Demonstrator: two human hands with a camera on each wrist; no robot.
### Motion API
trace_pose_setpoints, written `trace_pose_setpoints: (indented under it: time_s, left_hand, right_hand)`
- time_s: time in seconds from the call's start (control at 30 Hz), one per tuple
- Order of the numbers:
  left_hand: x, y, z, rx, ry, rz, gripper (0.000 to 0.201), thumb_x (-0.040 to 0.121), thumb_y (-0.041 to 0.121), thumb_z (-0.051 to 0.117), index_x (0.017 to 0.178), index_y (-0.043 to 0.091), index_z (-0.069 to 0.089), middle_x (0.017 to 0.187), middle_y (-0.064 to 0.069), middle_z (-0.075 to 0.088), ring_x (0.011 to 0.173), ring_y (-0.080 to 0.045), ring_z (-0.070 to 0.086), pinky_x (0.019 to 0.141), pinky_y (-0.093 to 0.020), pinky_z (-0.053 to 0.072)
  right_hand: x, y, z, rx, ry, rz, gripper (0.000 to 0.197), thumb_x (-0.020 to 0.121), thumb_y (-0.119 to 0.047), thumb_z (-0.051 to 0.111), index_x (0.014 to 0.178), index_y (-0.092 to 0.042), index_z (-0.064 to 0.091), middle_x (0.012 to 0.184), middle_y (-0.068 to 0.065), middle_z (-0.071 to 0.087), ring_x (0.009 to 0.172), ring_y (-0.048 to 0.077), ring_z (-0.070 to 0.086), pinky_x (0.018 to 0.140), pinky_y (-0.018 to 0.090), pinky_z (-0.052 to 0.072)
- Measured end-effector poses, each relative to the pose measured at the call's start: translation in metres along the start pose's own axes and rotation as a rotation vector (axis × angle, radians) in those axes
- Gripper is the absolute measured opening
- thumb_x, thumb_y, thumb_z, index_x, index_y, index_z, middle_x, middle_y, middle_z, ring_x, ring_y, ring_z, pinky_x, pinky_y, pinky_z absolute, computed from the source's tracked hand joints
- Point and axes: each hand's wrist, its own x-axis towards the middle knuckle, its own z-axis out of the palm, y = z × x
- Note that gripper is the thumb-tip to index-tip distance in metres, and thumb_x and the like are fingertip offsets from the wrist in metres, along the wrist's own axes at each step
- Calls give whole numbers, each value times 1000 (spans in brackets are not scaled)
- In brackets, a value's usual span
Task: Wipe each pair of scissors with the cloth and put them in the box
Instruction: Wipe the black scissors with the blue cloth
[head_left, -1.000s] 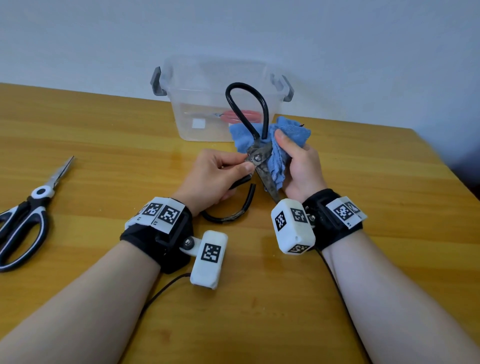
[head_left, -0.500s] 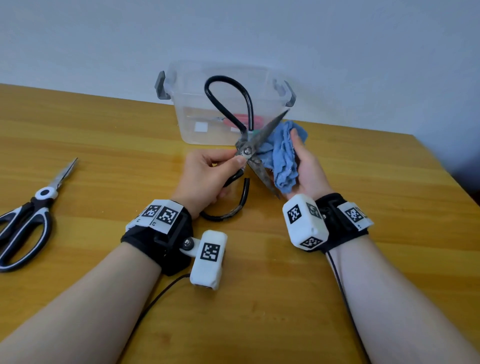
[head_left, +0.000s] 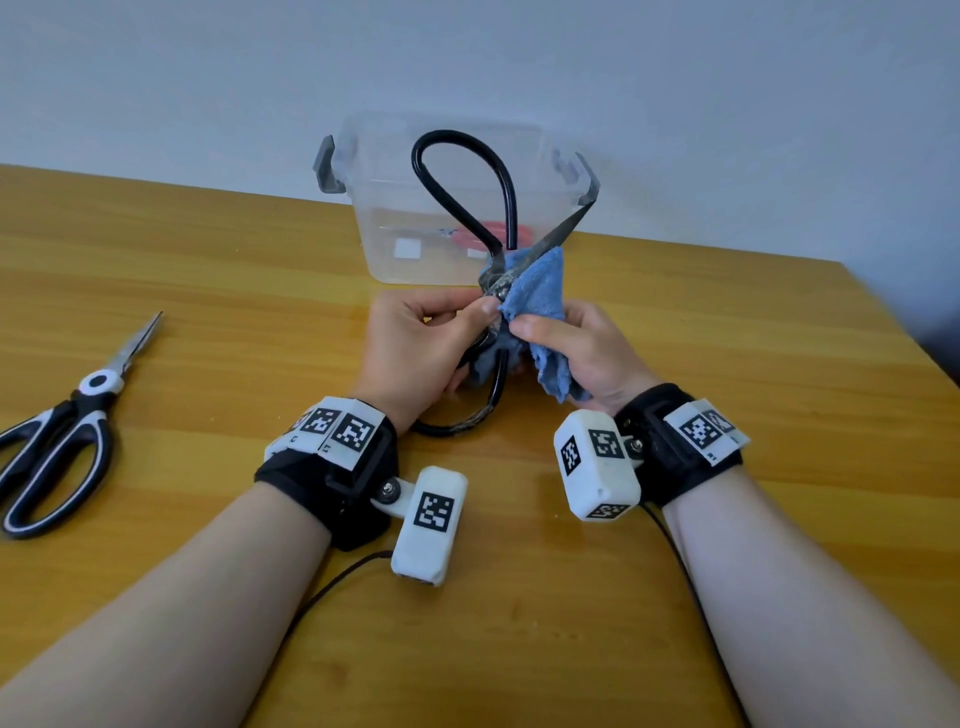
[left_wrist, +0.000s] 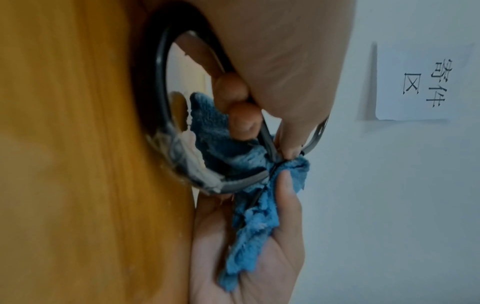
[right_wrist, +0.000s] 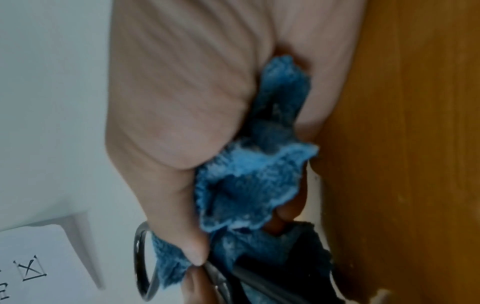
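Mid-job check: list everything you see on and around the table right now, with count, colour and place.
Black-handled scissors: 1, black loops, dark blades, open, held up before the box.
Cloth: 1, blue, bunched against the blades.
Box: 1, clear with grey latches, far edge of the table; something red lies inside.
Black-and-white scissors: 1, closed, lying on the table's left side.
Table: 1, yellowish wood.
Paper sign: 1, white with black characters, on the wall.
Left hand: grips the black-handled scissors near the pivot.
Right hand: holds the cloth.
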Motion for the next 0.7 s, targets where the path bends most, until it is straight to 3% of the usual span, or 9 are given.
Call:
trace_pose_setpoints:
  time_s: [0.1, 0.17, 0.3, 0.4, 0.53, 0.57, 0.6, 0.63, 0.7]
  left_hand:
    - [1, -1, 1, -40, 110, 14, 8, 95, 13, 74, 90, 11, 80, 47, -4, 55, 33, -16, 40, 38, -20, 34]
    - [3, -1, 1, -77, 176, 8, 11, 95, 15, 74, 95, 5, 80, 49, -9, 52, 34, -21, 40, 39, -22, 35]
    - [11, 0, -10, -191, 388, -72, 18, 97, 20, 72, 101, 3, 77, 46, 8, 48, 34, -16, 40, 37, -20, 32]
    - [16, -1, -23, -222, 485, -111, 26, 97, 29, 72, 108, 5, 75, 49, 15, 52, 37, -14, 44, 36, -19, 31]
    - [11, 2, -17, -201, 329, -132, 21, 97, 25, 72, 106, 7, 76, 48, 11, 52, 35, -14, 45, 35, -18, 29]
    - [10, 2, -14, -184, 261, -129, 17, 97, 23, 72, 104, 8, 77, 48, 9, 52, 34, -15, 44, 35, -18, 28]
    - [8, 2, -11, -164, 192, -125, 13, 97, 21, 72, 101, 9, 78, 48, 6, 51, 33, -16, 44, 34, -18, 27]
    - [7, 2, -9, -148, 128, -121, 11, 96, 19, 72, 98, 11, 78, 49, 1, 50, 33, -17, 43, 34, -18, 26]
    - [4, 2, -8, -99, 19, -103, 9, 96, 19, 73, 97, 12, 79, 51, -9, 50, 33, -20, 41, 33, -19, 27]
  right_hand:
    - [3, 3, -6, -20, 49, -8, 48, 76, -28, 79, 97, 12, 63, 76, 18, 55, 65, 32, 49, 56, 35, 41]
    - [3, 5, -9, -20, 103, -37, 43, 80, -23, 77, 90, 17, 62, 74, 20, 60, 62, 33, 54, 55, 34, 45]
    - [6, 3, -17, 79, 304, -85, 8, 90, -9, 71, 85, -4, 74, 81, 16, 72, 74, 32, 67, 73, 42, 53]
    - [8, 1, -27, 263, 440, -79, 8, 94, -11, 69, 92, -4, 71, 79, 14, 68, 74, 33, 64, 75, 47, 50]
    - [10, -6, -20, 343, 194, -108, 41, 82, -39, 81, 103, -7, 65, 85, 11, 65, 69, 27, 61, 60, 37, 44]
    - [9, -8, -17, 397, 98, -132, 50, 84, -44, 76, 114, -6, 63, 103, 17, 66, 87, 32, 66, 68, 41, 50]
    - [9, -8, -16, 470, 19, -147, 59, 90, -46, 65, 130, -4, 56, 128, 23, 60, 114, 39, 62, 88, 49, 53]
    - [7, -9, -14, 518, -35, -134, 68, 96, -48, 53, 144, -2, 44, 148, 28, 47, 133, 40, 50, 106, 54, 45]
    - [4, -6, -9, 467, -82, -69, 74, 101, -53, 35, 152, 1, 33, 155, 28, 40, 138, 38, 46, 112, 51, 42]
